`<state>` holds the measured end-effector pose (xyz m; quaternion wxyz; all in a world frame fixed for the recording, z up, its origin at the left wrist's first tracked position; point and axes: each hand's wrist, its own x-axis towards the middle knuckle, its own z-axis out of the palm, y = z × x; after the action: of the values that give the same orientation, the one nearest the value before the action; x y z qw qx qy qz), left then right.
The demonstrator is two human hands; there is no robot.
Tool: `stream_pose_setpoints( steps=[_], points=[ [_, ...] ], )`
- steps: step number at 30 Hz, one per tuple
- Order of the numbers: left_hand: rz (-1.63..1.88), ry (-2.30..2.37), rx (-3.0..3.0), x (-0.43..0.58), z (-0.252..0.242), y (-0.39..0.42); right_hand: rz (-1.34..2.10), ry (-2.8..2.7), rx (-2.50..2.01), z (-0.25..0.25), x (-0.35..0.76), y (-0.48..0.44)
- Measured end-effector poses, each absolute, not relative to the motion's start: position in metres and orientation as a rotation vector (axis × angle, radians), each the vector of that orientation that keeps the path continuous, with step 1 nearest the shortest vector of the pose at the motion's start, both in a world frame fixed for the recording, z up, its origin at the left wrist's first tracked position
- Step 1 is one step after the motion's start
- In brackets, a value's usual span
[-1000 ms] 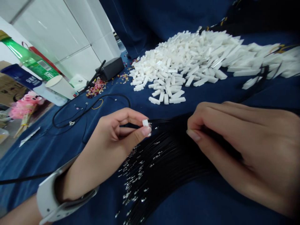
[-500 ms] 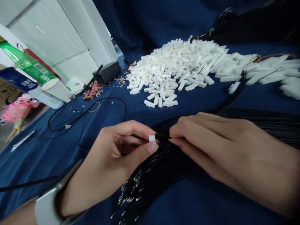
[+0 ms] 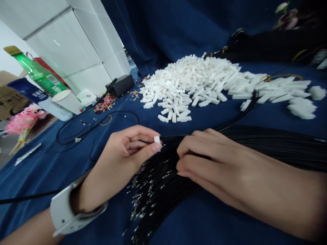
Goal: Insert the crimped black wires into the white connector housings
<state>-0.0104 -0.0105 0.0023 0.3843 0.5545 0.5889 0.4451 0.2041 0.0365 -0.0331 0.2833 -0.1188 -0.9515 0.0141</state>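
Between the thumb and forefinger of my left hand (image 3: 133, 149) is a small white plastic connector housing (image 3: 156, 140), held upright. A thick bundle of thin black wires (image 3: 204, 173) lies below and right of it, with shiny metal terminals (image 3: 143, 204) at the near ends. My right hand (image 3: 212, 156) is closed over the bundle, its fingertips pinching at black wire a short way right of the housing. How many wires it grips is hidden by the fingers. A dark strand runs from near the housing toward the right hand.
A large heap of white housings (image 3: 194, 81) lies behind my hands. At left are a black cable (image 3: 60, 132), a black box (image 3: 120, 85), a paper cup (image 3: 67, 102), a green bottle (image 3: 43, 75) and a pink plush bouquet (image 3: 25, 119). Blue cloth (image 3: 217, 217) covers the table.
My left hand, with the housing, has shifted slightly left and up. My right hand has moved a little left, and its fingertips sit lower on the wires. The view has tilted slightly.
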Motion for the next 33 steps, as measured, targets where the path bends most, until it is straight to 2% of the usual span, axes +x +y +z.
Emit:
stream_pose_setpoints(
  steps=[3, 10, 13, 15, 21, 33],
  points=[
    [1.112, 1.505, 1.36, -0.013, 0.004, -0.008, 0.057, -2.573, -0.328, -0.036, 0.207, 0.039],
    [1.08, 1.497, 1.259, -0.013, 0.005, -0.007, -0.397, -2.609, -0.32, -0.022, 0.206, 0.039],
    [1.094, 1.463, 1.254, -0.015, 0.003, -0.008, -0.481, -2.602, -0.31, -0.017, 0.207, 0.041],
    [1.097, 1.439, 1.249, -0.015, 0.002, -0.009, -0.42, -2.577, -0.31, -0.016, 0.209, 0.042],
    [1.084, 1.461, 1.271, -0.013, 0.006, -0.01, 0.09, -2.56, -0.508, -0.021, 0.212, 0.044],
    [0.989, 1.489, 1.31, -0.017, 0.003, -0.012, 0.314, -2.551, -0.423, -0.023, 0.208, 0.042]
  ],
)
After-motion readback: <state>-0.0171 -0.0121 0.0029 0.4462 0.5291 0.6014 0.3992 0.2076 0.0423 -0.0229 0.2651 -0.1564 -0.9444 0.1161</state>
